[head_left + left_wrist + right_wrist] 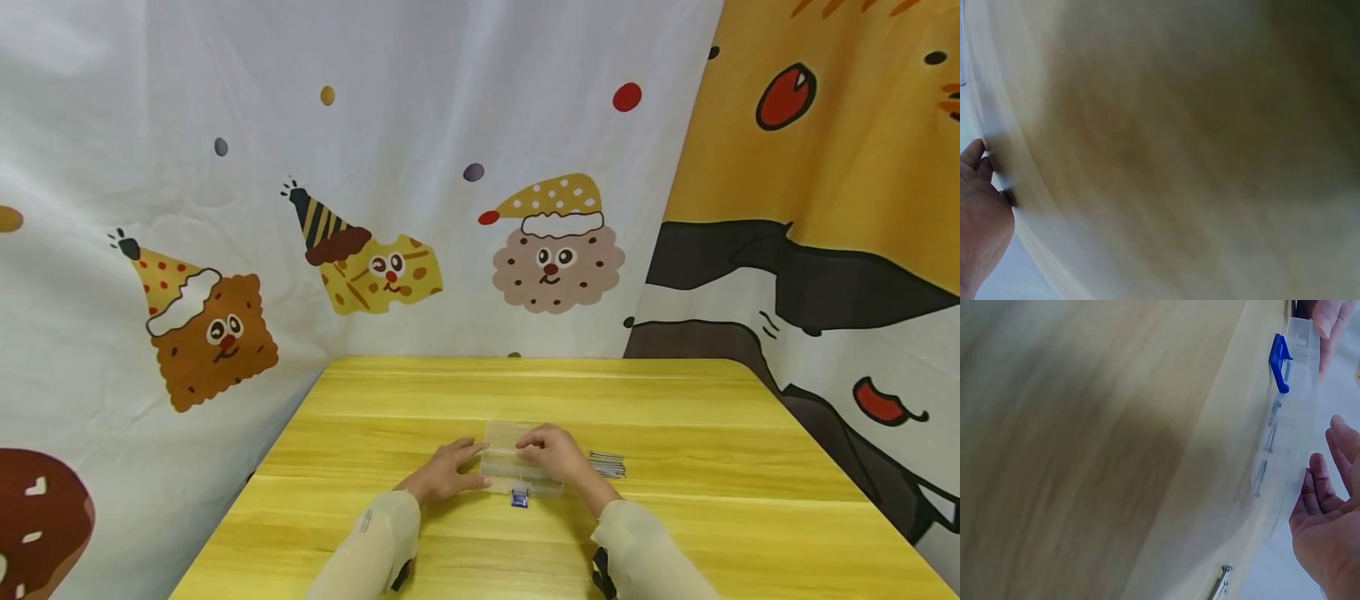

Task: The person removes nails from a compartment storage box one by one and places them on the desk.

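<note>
Left grip [447, 473], fingers extended, at the clear compartment box [501, 463]; right grip [553, 454] loosely curled, visibly holding nothing. A rightward knock could scatter those metal fasteners [609, 465]!

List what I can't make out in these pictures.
Clear plastic box, head view: partly covered by the right hand.
Thin silvery metal rods, head view: too small to count; right wrist view: cut off by the bottom edge.
Left hand, left wrist view: cut off by the left edge.
Yellow wood-grain tabletop, left wrist view: blurred.
</note>
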`<action>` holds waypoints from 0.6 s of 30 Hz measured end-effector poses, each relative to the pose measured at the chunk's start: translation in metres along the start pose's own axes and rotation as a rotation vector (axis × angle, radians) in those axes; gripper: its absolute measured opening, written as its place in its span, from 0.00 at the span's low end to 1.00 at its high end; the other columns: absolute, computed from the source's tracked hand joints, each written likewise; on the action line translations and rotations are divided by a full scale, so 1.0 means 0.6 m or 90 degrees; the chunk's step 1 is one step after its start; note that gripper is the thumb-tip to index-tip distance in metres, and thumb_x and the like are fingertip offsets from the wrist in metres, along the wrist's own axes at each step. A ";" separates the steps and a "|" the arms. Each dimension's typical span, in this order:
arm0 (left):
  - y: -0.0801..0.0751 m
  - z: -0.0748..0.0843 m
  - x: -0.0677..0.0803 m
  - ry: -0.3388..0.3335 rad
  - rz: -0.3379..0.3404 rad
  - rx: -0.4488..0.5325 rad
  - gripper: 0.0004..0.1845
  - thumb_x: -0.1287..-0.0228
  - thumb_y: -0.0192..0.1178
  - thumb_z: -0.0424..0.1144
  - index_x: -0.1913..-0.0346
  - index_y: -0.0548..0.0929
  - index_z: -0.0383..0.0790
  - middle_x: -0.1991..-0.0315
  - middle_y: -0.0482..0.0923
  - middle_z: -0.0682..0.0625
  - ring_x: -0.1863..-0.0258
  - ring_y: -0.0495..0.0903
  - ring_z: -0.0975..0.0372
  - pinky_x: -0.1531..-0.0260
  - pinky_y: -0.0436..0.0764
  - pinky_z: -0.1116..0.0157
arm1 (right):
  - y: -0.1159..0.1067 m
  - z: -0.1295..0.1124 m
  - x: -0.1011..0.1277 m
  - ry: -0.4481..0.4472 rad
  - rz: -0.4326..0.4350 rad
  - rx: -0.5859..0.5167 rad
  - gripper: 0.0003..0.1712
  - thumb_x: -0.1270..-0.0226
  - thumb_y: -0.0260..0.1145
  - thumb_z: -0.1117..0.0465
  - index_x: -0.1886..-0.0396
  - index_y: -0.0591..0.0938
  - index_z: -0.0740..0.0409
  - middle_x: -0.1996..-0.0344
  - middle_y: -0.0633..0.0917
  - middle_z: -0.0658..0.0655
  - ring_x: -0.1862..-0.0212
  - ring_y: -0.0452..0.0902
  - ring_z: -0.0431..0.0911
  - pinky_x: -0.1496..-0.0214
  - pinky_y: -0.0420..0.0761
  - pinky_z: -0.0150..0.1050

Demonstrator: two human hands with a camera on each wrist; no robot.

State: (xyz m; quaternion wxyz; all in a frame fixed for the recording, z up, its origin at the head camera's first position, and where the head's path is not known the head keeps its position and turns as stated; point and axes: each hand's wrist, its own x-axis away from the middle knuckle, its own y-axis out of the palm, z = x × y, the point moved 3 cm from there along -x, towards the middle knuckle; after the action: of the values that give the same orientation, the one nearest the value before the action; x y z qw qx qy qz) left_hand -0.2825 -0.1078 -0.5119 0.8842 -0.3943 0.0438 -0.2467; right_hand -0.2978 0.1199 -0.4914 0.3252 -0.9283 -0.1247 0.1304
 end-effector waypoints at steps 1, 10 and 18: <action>0.001 0.000 0.000 0.001 -0.001 -0.002 0.39 0.33 0.63 0.56 0.24 0.64 0.47 0.23 0.51 0.38 0.26 0.46 0.35 0.36 0.53 0.32 | 0.003 0.001 -0.002 -0.005 -0.002 0.000 0.06 0.33 0.70 0.63 0.60 0.90 0.59 0.58 0.84 0.52 0.54 0.77 0.49 0.51 0.78 0.53; 0.002 -0.001 -0.001 0.005 0.001 -0.006 0.38 0.33 0.63 0.56 0.24 0.64 0.46 0.24 0.52 0.37 0.26 0.47 0.36 0.35 0.52 0.33 | 0.021 -0.004 -0.009 -0.031 -0.017 -0.008 0.05 0.35 0.70 0.65 0.62 0.90 0.58 0.59 0.84 0.53 0.55 0.77 0.50 0.51 0.78 0.53; 0.001 -0.004 -0.002 0.011 0.002 -0.012 0.39 0.33 0.62 0.57 0.24 0.64 0.47 0.24 0.52 0.37 0.26 0.47 0.35 0.34 0.52 0.34 | 0.034 -0.007 -0.014 -0.034 -0.037 -0.001 0.05 0.35 0.71 0.62 0.63 0.90 0.57 0.61 0.83 0.50 0.57 0.77 0.46 0.54 0.79 0.48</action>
State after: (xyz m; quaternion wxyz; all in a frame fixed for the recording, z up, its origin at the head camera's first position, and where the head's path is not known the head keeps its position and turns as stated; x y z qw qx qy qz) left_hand -0.2842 -0.1084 -0.5139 0.8805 -0.4005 0.0542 -0.2478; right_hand -0.3013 0.0992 -0.4998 0.3246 -0.9207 -0.1605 0.1458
